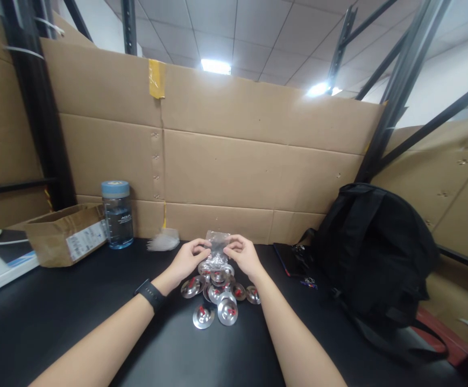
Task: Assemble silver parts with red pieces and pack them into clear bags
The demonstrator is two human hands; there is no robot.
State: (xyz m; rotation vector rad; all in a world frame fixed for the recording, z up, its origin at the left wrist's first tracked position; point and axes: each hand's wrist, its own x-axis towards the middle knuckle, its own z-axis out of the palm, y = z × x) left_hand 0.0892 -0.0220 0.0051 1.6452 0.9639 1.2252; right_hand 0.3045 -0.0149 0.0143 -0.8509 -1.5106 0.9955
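Observation:
My left hand [189, 259] and my right hand [243, 256] both pinch a small clear plastic bag [217, 248], held upright between them over the black table [76, 322]. Just below the bag lies a heap of several small shiny metal discs [217, 295] with red marks in their middles; some overlap, two lie nearest me. A black watch sits on my left wrist [150, 294].
A blue-capped water bottle [117, 215] and an open cardboard box [66, 234] stand at the left, a crumpled white bag [163, 240] beside them. A black backpack [375, 252] fills the right, a dark flat case [288, 260] beside it. Cardboard walls [238, 161] close the back.

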